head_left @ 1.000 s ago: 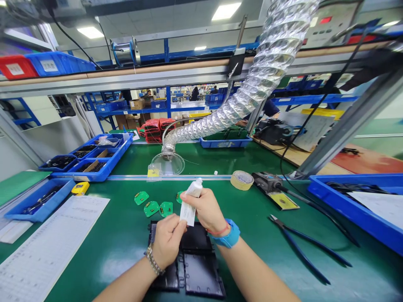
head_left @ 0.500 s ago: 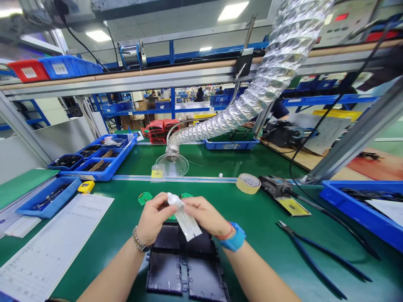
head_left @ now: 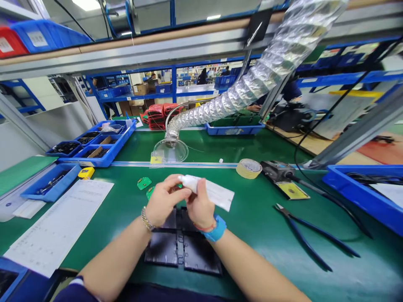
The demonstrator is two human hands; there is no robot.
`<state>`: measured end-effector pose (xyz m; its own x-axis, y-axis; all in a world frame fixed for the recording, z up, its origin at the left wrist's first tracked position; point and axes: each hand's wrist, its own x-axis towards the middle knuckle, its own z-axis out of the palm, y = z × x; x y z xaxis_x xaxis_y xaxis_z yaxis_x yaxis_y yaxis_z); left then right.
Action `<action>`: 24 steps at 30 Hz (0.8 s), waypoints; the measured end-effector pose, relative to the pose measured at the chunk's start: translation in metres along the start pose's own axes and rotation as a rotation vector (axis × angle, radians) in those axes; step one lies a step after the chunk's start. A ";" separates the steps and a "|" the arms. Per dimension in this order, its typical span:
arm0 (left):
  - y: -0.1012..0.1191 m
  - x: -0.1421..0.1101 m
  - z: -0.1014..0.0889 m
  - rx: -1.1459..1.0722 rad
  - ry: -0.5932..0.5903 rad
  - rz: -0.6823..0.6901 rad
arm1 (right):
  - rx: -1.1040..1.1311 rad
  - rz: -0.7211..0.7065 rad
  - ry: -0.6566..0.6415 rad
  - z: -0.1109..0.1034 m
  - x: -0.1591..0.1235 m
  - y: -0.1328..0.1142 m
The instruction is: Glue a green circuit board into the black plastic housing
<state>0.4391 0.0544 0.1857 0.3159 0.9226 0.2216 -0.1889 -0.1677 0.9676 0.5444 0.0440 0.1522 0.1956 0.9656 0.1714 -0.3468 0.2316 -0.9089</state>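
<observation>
White tube (head_left: 218,193) points narrow end left, flat end right; left hand (head_left: 162,203) fingers pinch narrow end, right hand (head_left: 200,209) fingers grip body.

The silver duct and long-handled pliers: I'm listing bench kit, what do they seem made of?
Duct: shiny metal foil, probably aluminium, from its bright, crinkled folds. Pliers: bare metal jaws, likely steel by their grey glint; smooth dark blue handles, perhaps plastic or rubber.

Brightly lit from overhead by white ceiling lights (head_left: 86,4). Shining in pale patches on the green surface (head_left: 270,258), glinting off the foil duct (head_left: 233,93). Stretched toward the edges, slightly soft in the background.
</observation>
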 end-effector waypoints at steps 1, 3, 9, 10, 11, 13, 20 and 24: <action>0.000 0.006 -0.013 0.083 -0.008 0.030 | 0.067 -0.027 0.003 0.000 0.003 -0.010; -0.005 0.018 -0.045 0.367 0.064 0.116 | 0.185 -0.076 -0.028 -0.003 0.011 -0.032; -0.061 0.022 -0.118 1.046 -0.094 -0.038 | 0.225 -0.149 -0.035 -0.025 0.026 -0.071; -0.070 0.019 -0.122 1.077 -0.104 -0.065 | 0.227 -0.156 -0.039 -0.027 0.026 -0.073; -0.079 0.017 -0.124 1.108 -0.100 -0.091 | 0.234 -0.156 -0.047 -0.028 0.026 -0.073; -0.091 0.016 -0.124 1.151 -0.080 -0.145 | 0.249 -0.143 -0.061 -0.028 0.025 -0.071; -0.096 0.042 -0.126 1.027 -0.012 -0.316 | 0.252 -0.060 -0.066 -0.025 0.021 -0.065; -0.068 0.036 -0.135 0.760 0.072 -0.310 | 0.244 -0.047 -0.079 -0.023 0.020 -0.064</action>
<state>0.3380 0.1463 0.1117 0.1848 0.9814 -0.0522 0.5863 -0.0675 0.8073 0.5918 0.0461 0.2054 0.1481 0.9570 0.2494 -0.5517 0.2893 -0.7823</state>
